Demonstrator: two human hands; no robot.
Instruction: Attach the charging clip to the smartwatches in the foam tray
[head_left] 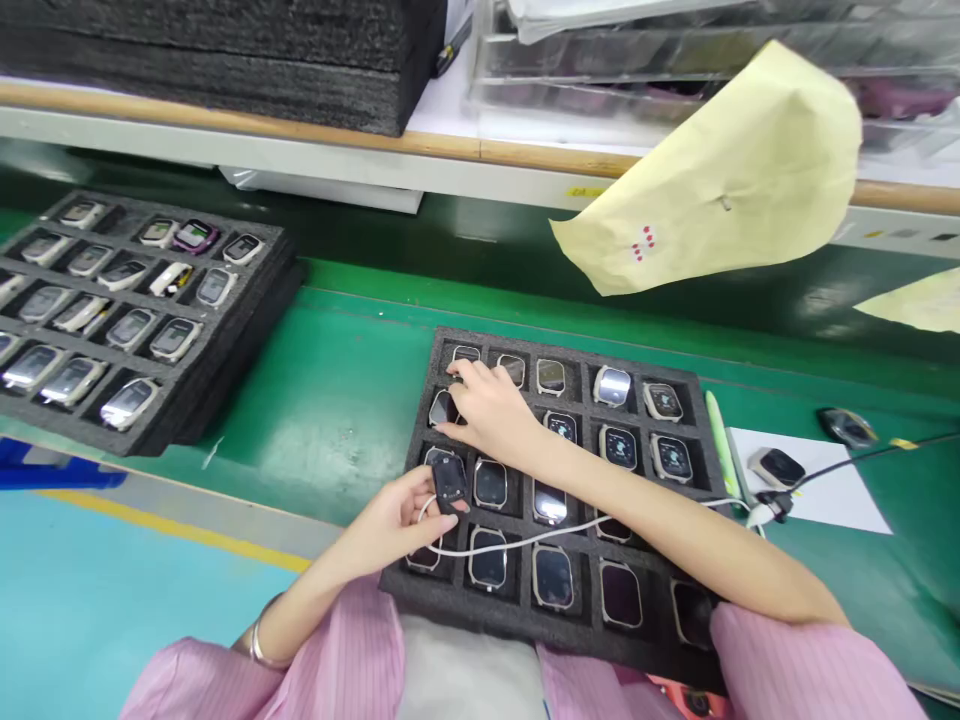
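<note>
A black foam tray (592, 625) full of smartwatch heads without straps lies in front of me. My left hand (401, 515) is closed around a small black square charging dock (450, 478), held above the tray's left side. A white cable (517, 543) runs from the dock across the tray to the right. My right hand (491, 410) reaches over the tray to its far left corner. Its thumb and fingers are closed about the edges of a smartwatch (443, 407) in the second row, which still sits low in its slot.
On the left stand stacked foam trays (247, 330) of light-framed watches. Right of my tray lie a green pen (720, 440), a white paper (832, 490) bearing a watch (778, 467), and a dark watch-like device (846, 427). Yellow paper (720, 190) hangs from the shelf edge (300, 155).
</note>
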